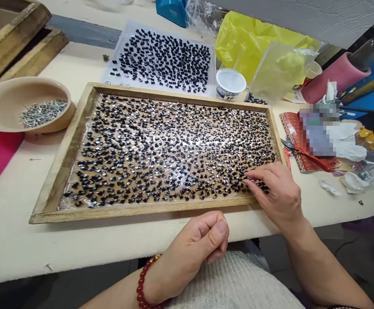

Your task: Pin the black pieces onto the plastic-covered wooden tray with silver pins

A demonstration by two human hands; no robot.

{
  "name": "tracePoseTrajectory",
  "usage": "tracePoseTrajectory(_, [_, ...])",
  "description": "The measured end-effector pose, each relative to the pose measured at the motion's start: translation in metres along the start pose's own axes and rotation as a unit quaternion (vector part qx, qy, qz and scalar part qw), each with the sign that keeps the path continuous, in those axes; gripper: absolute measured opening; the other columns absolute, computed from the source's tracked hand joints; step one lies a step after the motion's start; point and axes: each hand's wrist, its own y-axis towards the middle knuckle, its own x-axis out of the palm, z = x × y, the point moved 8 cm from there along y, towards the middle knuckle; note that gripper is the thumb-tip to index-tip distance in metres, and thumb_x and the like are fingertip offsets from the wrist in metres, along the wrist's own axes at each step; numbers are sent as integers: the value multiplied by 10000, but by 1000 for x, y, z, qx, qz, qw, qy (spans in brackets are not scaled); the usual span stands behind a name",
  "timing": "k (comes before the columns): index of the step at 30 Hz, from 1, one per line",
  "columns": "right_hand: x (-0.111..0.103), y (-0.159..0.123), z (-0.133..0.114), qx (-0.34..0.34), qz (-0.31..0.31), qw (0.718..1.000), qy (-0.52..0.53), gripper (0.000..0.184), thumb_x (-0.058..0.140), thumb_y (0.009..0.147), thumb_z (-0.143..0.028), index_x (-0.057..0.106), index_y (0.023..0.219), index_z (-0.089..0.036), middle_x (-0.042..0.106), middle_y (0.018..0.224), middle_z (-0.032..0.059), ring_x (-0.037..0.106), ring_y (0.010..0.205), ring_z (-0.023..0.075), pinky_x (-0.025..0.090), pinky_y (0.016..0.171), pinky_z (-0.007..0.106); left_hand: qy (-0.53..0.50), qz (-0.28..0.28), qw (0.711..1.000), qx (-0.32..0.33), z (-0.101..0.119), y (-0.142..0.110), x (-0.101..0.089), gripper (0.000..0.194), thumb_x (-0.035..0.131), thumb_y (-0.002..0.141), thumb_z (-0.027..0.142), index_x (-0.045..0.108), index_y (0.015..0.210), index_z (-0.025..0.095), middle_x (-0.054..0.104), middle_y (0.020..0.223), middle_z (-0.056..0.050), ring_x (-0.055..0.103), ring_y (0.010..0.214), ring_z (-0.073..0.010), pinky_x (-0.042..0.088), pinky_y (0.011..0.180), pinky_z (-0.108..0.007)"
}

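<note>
A shallow wooden-framed tray [148,209] lies in front of me, its base covered with rows of small shiny black pieces [161,146], some with thin pins showing. Over the tray's near right corner, my right hand [275,189] reaches in with thumb and forefinger pinched among the pieces. Whatever sits between those fingertips is too small to make out. My left hand [202,240] is curled into a fist just off the near table edge, and its palm is hidden.
A tan bowl [0,107] of metal pins stands left, near stacked wooden frames [28,56]. Behind the tray are a white sheet [109,76] of black pieces, a paper cup [231,83] and a yellow bag [238,38]. Pliers [288,144] and a red patterned packet [291,122] lie right.
</note>
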Motion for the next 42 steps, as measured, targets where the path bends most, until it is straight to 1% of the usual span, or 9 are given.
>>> tracePoseTrajectory(2, [-5, -3, -17, -14, -23, 994, 104, 75, 666, 865, -163, 641, 916, -210, 674, 817, 33, 602, 817, 175, 467, 730, 331, -20, -2, 1000, 10, 2, 1, 1, 393, 597, 932, 511, 503, 724, 191, 403, 602, 60, 269, 538, -111, 205, 520, -275])
tracePoseTrajectory(5, [-4, -9, -47, -40, -106, 962, 250, 49, 628, 892, -212, 630, 934, -188, 634, 781, 28, 592, 773, 154, 480, 681, 305, -23, -3, 1000, 5, 2, 2, 1, 367, 672, 890, 498, 517, 769, 188, 399, 625, 66, 288, 567, -113, 213, 532, -270])
tracePoseTrajectory(8, [-6, -12, -61, -47, -118, 947, 293, 49, 588, 919, -217, 624, 926, -183, 612, 749, 18, 573, 728, 139, 474, 663, 301, -19, -7, 1000, -1, 3, 2, 2, 401, 743, 827, 512, 529, 755, 181, 427, 647, 63, 315, 583, -110, 233, 543, -261])
tracePoseTrajectory(14, [-3, -14, -62, -46, -120, 931, 340, 47, 579, 924, -193, 616, 896, -189, 619, 732, 16, 566, 704, 131, 483, 643, 291, -29, -38, 999, -7, 1, 2, 6, 414, 772, 801, 511, 540, 746, 172, 456, 656, 57, 343, 575, -102, 257, 541, -255])
tracePoseTrajectory(17, [-4, -11, -48, -26, -91, 945, 315, 70, 606, 871, -132, 602, 874, -202, 623, 738, 13, 570, 714, 141, 477, 649, 305, -43, -29, 999, -9, -1, 2, 6, 370, 670, 888, 509, 554, 813, 166, 475, 647, 46, 320, 559, -103, 214, 525, -258])
tracePoseTrajectory(20, [-3, -6, -24, 8, -40, 980, 197, 118, 630, 843, -93, 603, 860, -207, 637, 769, 19, 580, 767, 156, 459, 680, 312, -70, 0, 997, -9, -2, 1, 2, 305, 513, 986, 446, 568, 896, 160, 517, 637, 31, 217, 514, -101, 152, 507, -270])
tracePoseTrajectory(24, [14, -5, -9, 11, -59, 997, 55, 95, 609, 870, -126, 612, 821, -207, 663, 787, 21, 586, 785, 170, 427, 738, 337, -67, -9, 998, -15, -3, 1, 3, 249, 536, 979, 410, 559, 927, 168, 597, 648, 3, 210, 492, -94, 143, 498, -275])
tracePoseTrajectory(31, [25, -3, -18, -19, -90, 996, 2, 91, 581, 908, -156, 602, 827, -195, 659, 811, 29, 571, 811, 178, 384, 737, 339, -87, -31, 996, -16, -5, 0, 3, 279, 584, 947, 445, 536, 925, 171, 667, 642, -21, 196, 444, -75, 138, 465, -262])
tracePoseTrajectory(42, [26, 1, -25, -37, -102, 993, -42, 116, 574, 919, -158, 614, 816, -196, 658, 800, 26, 561, 790, 179, 354, 711, 350, -75, -59, 994, -51, -9, -6, 9, 297, 577, 945, 466, 548, 874, 179, 562, 571, 36, 216, 462, -93, 132, 479, -274])
